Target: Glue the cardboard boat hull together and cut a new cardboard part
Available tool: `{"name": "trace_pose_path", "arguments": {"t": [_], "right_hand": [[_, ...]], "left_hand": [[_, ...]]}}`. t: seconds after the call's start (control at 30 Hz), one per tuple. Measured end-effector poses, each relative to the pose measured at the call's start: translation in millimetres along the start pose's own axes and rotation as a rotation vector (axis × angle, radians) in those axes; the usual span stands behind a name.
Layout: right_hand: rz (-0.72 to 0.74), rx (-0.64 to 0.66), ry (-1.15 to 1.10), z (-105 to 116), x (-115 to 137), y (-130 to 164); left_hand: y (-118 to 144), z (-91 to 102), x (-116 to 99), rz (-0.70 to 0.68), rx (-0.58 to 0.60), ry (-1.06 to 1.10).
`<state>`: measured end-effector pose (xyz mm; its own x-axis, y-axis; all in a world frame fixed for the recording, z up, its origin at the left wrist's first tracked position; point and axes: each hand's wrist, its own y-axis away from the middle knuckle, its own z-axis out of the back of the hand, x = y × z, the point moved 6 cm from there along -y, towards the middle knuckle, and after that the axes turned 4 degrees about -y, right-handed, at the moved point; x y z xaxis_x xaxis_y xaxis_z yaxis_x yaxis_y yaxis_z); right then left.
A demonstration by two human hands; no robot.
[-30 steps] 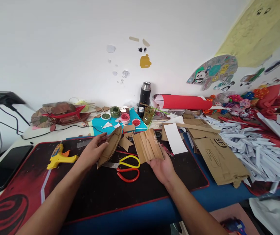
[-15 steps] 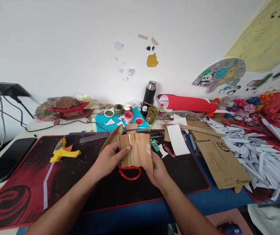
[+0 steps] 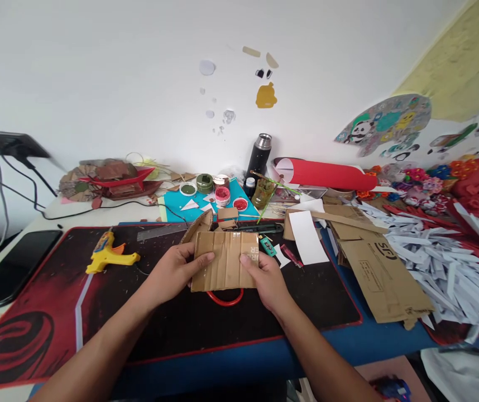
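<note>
The left hand (image 3: 176, 271) and right hand (image 3: 268, 279) pinch the cardboard piece (image 3: 226, 262) at its 2 sides, above the mat (image 3: 189, 329), between far and near edges. Uneven thumb pressure could bend the piece along its ridges.

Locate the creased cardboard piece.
In the head view, the creased cardboard piece is slightly below-left of centre, held between the left hand and right hand, partly hiding a red handle.
</note>
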<state>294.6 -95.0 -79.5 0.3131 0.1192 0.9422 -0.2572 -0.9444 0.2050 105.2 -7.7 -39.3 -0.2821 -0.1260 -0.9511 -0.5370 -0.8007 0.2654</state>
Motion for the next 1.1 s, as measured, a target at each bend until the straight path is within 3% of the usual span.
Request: {"name": "trace_pose_path", "arguments": {"t": [0.13, 0.27, 0.57, 0.8, 1.0, 1.03, 1.1], "right_hand": [[-0.018, 0.021, -0.068, -3.4, -4.9, 1.1], [-0.009, 0.005, 0.013, -1.3, -6.3, 1.4], [-0.102, 0.133, 0.073, -6.4, -11.2, 16.9], [-0.141, 0.078, 0.064, -7.3, -20.2, 22.3], [-0.172, 0.16, 0.016, -17.0, -10.7, 23.4], [-0.177, 0.167, 0.015, -17.3, -10.7, 23.9], [-0.175, 0.124, 0.019, -12.3, -11.1, 23.6]], "left_hand": [[2.2, -1.1, 3.6, 0.057, 0.008, 0.107], [5.5, -0.4, -2.1, 0.031, -0.041, 0.076], [32.6, -1.5, 8.4, 0.023, 0.053, -0.009], [37.4, -3.4, 15.7, 0.091, 0.052, 0.053], [34.3, 4.9, 1.0, -0.027, 0.062, -0.022], [32.0, 10.1, -3.8, -0.061, 0.054, -0.048], [25.2, 34.7, -14.9, -0.152, -0.166, -0.153]]}}
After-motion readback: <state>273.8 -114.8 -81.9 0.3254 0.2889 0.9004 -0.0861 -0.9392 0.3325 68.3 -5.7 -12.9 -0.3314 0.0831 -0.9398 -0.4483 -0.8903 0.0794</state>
